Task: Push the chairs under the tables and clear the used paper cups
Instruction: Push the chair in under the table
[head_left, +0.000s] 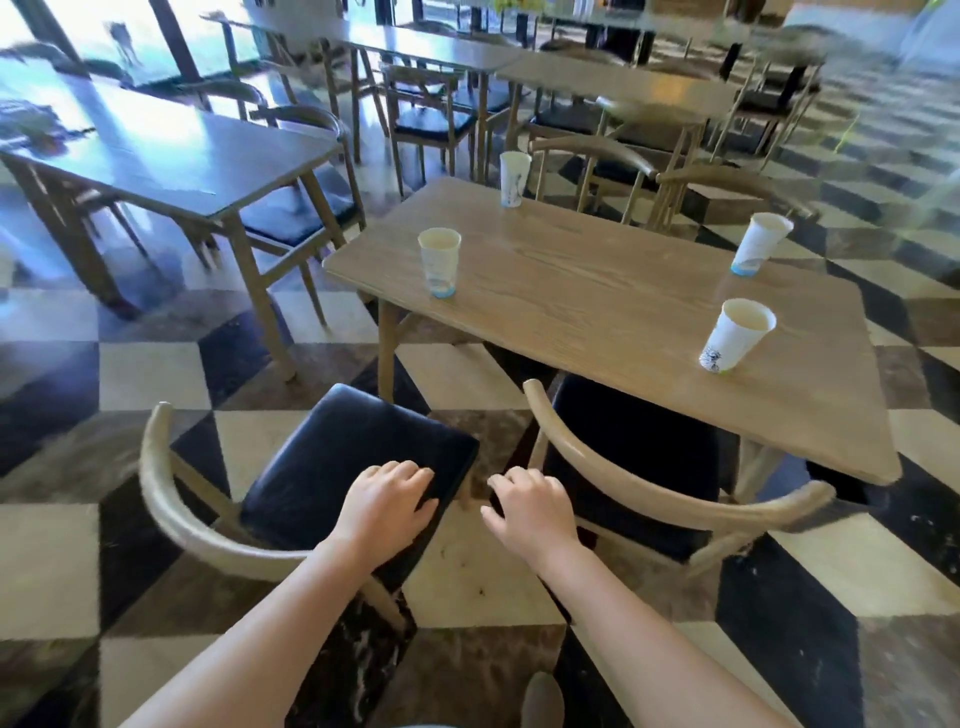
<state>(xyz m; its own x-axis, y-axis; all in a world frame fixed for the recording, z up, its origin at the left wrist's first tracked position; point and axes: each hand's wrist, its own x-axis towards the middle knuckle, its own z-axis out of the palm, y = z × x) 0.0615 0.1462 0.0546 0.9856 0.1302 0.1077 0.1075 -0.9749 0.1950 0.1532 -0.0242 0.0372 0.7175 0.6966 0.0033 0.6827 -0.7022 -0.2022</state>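
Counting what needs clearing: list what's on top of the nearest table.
Four paper cups stand upright on the wooden table, apart from each other. Any liquid inside cannot be made out.

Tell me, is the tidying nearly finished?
Not nearly. One chair on the right is already partly under the table. The other chair is still pulled out; the left hand is over its seat, and the right hand is beside it, empty. Still left: four paper cups standing on the table.
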